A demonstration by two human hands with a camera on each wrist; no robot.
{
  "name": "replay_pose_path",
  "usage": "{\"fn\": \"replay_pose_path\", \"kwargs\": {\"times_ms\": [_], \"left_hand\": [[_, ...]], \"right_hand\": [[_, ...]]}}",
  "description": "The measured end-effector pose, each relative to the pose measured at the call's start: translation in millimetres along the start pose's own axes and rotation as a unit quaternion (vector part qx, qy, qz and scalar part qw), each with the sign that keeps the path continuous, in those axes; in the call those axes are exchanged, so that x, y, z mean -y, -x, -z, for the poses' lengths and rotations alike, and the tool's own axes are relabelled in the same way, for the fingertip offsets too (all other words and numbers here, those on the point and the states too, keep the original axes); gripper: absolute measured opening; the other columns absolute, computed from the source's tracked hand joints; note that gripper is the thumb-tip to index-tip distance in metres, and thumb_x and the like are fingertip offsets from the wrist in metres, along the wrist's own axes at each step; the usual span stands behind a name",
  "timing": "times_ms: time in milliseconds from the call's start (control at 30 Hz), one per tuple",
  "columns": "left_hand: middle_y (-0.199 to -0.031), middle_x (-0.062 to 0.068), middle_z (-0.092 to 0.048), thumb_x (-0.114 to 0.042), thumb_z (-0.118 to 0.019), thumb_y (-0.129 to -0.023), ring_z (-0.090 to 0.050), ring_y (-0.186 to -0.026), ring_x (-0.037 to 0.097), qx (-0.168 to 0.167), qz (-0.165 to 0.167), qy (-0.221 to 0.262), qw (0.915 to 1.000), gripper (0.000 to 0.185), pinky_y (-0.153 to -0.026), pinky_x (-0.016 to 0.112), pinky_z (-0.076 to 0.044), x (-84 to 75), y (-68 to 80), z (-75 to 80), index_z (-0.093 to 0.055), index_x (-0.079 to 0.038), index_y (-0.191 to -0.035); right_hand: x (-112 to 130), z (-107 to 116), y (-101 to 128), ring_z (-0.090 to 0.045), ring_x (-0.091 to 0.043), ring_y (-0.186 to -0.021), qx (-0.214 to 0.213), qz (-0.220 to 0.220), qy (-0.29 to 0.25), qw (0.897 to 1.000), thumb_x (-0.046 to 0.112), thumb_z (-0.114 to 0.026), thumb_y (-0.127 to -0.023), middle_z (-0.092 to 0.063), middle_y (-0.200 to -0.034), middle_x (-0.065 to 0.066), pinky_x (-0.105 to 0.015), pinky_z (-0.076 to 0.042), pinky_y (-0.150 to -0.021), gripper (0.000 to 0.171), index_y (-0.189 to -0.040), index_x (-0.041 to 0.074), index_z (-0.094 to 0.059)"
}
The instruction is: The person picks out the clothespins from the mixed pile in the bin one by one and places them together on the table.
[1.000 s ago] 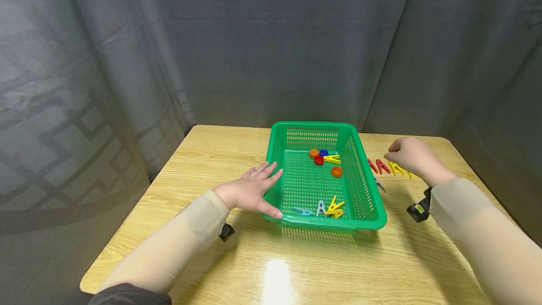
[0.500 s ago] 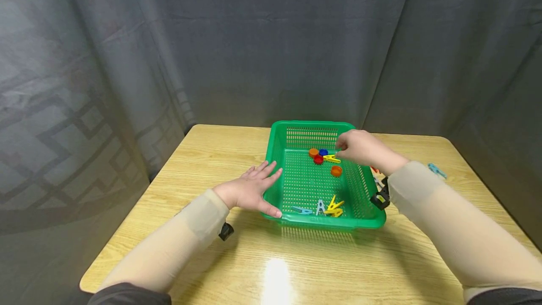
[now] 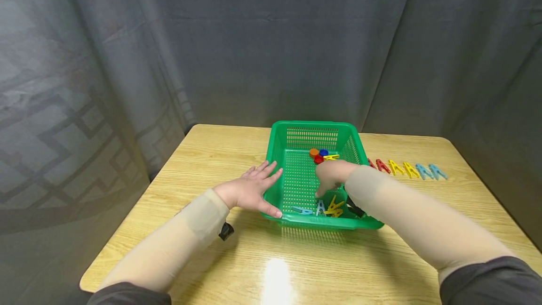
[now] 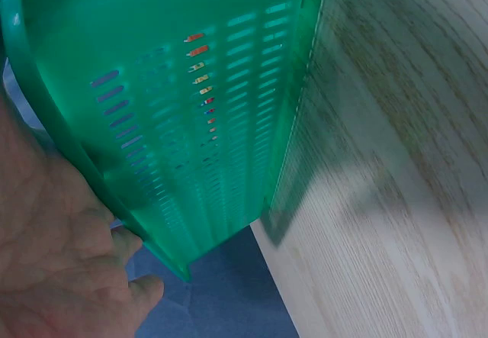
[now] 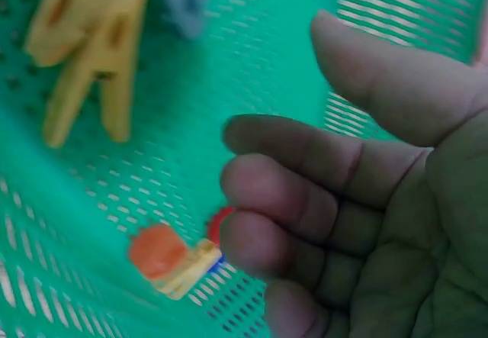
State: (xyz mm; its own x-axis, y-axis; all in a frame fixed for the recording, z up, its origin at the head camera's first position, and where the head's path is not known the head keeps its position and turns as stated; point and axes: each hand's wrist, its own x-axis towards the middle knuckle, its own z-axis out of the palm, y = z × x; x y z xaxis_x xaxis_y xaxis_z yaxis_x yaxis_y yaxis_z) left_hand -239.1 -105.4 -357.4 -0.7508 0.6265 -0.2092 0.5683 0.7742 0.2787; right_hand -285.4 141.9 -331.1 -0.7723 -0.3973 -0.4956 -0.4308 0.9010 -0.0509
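Note:
My left hand [image 3: 250, 192] rests with spread fingers on the left rim of a green plastic basket [image 3: 322, 223]. My right hand [image 3: 332, 173] is inside the basket; the right wrist view shows its thumb and bent, loose fingers apart with nothing between them. Just in front of it lie two yellow clothespins [image 5: 103, 71], a grey-blue clothespin [image 3: 320, 207] and a light blue clothespin [image 3: 302, 211]. Toward the basket's back are an orange cap [image 3: 314, 153], a red cap [image 3: 319, 159], a blue cap [image 3: 323, 153] and another yellow clothespin [image 3: 331, 157]. Another orange cap [image 5: 158, 252] appears in the right wrist view.
Right of the basket, clothespins form a row on the wooden table [image 3: 224, 149]: red clothespins [image 3: 383, 166], yellow clothespins [image 3: 410, 170] and light blue clothespins [image 3: 437, 172]. A grey curtain [image 3: 271, 51] hangs behind the table.
My right hand has moved left from above the clothespin row, over the basket's right rim, and down inside toward the front clothespins. My left hand stays on the rim.

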Motion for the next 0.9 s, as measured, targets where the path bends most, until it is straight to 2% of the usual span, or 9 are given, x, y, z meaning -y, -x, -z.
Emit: {"fn": "replay_pose_path", "kwargs": {"times_ms": [67, 133, 267, 333, 400, 533, 633, 700, 900], "left_hand": [[-0.160, 0.000, 0.014, -0.073, -0.062, -0.075, 0.013, -0.146, 0.023, 0.001, 0.000, 0.000, 1.0000, 0.114, -0.116, 0.046, 0.002, 0.1, 0.1, 0.1, -0.002, -0.018, -0.156], [-0.160, 0.001, 0.013, -0.073, -0.062, -0.075, 0.013, -0.146, 0.023, 0.000, 0.000, 0.000, 1.0000, 0.114, -0.116, 0.046, 0.002, 0.4, -0.3, -0.1, -0.003, -0.018, -0.156], [-0.161, 0.001, 0.012, -0.073, -0.062, -0.075, 0.013, -0.146, 0.024, -0.001, -0.005, -0.003, 1.0000, 0.114, -0.116, 0.046, 0.001, 0.9, -0.9, -0.3, -0.004, -0.018, -0.156], [-0.161, 0.002, 0.012, -0.073, -0.062, -0.075, 0.012, -0.146, 0.024, -0.001, -0.007, -0.005, 1.0000, 0.114, -0.116, 0.046, 0.001, 1.1, -1.0, -0.2, -0.004, -0.018, -0.156], [-0.161, 0.002, 0.012, -0.073, -0.062, -0.075, 0.012, -0.146, 0.024, -0.002, -0.009, -0.005, 0.9999, 0.113, -0.116, 0.046, 0.000, 1.5, -0.9, -0.2, -0.005, -0.017, -0.156], [-0.161, 0.001, 0.012, -0.073, -0.062, -0.075, 0.013, -0.146, 0.023, -0.002, -0.008, -0.004, 1.0000, 0.113, -0.116, 0.046, 0.000, 2.2, -0.9, -0.3, -0.004, -0.019, -0.156], [-0.161, 0.000, 0.012, -0.073, -0.062, -0.075, 0.013, -0.146, 0.023, -0.001, -0.008, -0.005, 1.0000, 0.113, -0.116, 0.045, 0.001, 2.2, -1.3, -0.2, -0.004, -0.019, -0.156], [-0.161, 0.001, 0.012, -0.073, -0.061, -0.075, 0.013, -0.146, 0.024, -0.001, -0.010, -0.006, 0.9999, 0.113, -0.116, 0.046, 0.000, 2.2, -1.5, -0.3, -0.004, -0.018, -0.156], [-0.160, -0.001, 0.014, -0.074, -0.061, -0.075, 0.014, -0.146, 0.023, 0.002, -0.007, -0.008, 0.9999, 0.114, -0.116, 0.044, 0.001, 2.8, -2.3, -0.8, -0.003, -0.020, -0.156]], "right_hand": [[2, -8, -7, -0.037, -0.012, -0.044, 0.012, -0.012, -0.001, 1.000, 0.037, -0.072, -0.087, -0.043, -0.050, 0.001, -0.028, -0.035, -0.050, 0.033, -0.072, 0.010, -0.058], [3, -15, -12, -0.042, -0.014, -0.047, 0.013, -0.020, -0.002, 1.000, 0.038, -0.072, -0.086, -0.052, -0.059, -0.001, -0.030, -0.037, -0.050, 0.032, -0.080, 0.008, -0.061], [8, -24, -19, -0.055, -0.018, -0.068, 0.018, -0.031, 0.028, 0.999, 0.039, -0.076, -0.081, -0.064, -0.088, -0.005, -0.036, -0.047, -0.065, 0.031, -0.084, 0.010, -0.066], [10, -27, -22, -0.056, -0.019, -0.079, 0.027, -0.037, 0.040, 0.998, 0.038, -0.078, -0.080, -0.065, -0.095, -0.005, -0.039, -0.049, -0.074, 0.028, -0.084, 0.011, -0.068], [11, -29, -26, -0.054, -0.018, -0.078, 0.037, -0.039, 0.049, 0.997, 0.034, -0.079, -0.079, -0.063, -0.093, -0.004, -0.037, -0.048, -0.073, 0.025, -0.082, 0.011, -0.069], [13, -30, -31, -0.043, -0.017, -0.062, 0.042, -0.024, 0.046, 0.998, 0.015, -0.077, -0.078, -0.056, -0.075, -0.004, -0.030, -0.039, -0.057, 0.015, -0.071, 0.009, -0.064], [14, -31, -34, -0.036, -0.016, -0.056, 0.025, 0.002, 0.055, 0.998, 0.003, -0.068, -0.076, -0.048, -0.066, -0.003, -0.028, -0.032, -0.050, 0.018, -0.064, 0.011, -0.057], [15, -31, -36, -0.034, -0.017, -0.057, 0.007, 0.017, 0.062, 0.998, 0.000, -0.064, -0.077, -0.046, -0.067, -0.003, -0.029, -0.030, -0.051, 0.020, -0.064, 0.012, -0.053], [21, -27, -41, -0.046, -0.018, -0.063, -0.050, 0.033, 0.041, 0.997, 0.008, -0.064, -0.084, -0.056, -0.072, -0.003, -0.033, -0.042, -0.056, 0.016, -0.069, 0.011, -0.059]]}}
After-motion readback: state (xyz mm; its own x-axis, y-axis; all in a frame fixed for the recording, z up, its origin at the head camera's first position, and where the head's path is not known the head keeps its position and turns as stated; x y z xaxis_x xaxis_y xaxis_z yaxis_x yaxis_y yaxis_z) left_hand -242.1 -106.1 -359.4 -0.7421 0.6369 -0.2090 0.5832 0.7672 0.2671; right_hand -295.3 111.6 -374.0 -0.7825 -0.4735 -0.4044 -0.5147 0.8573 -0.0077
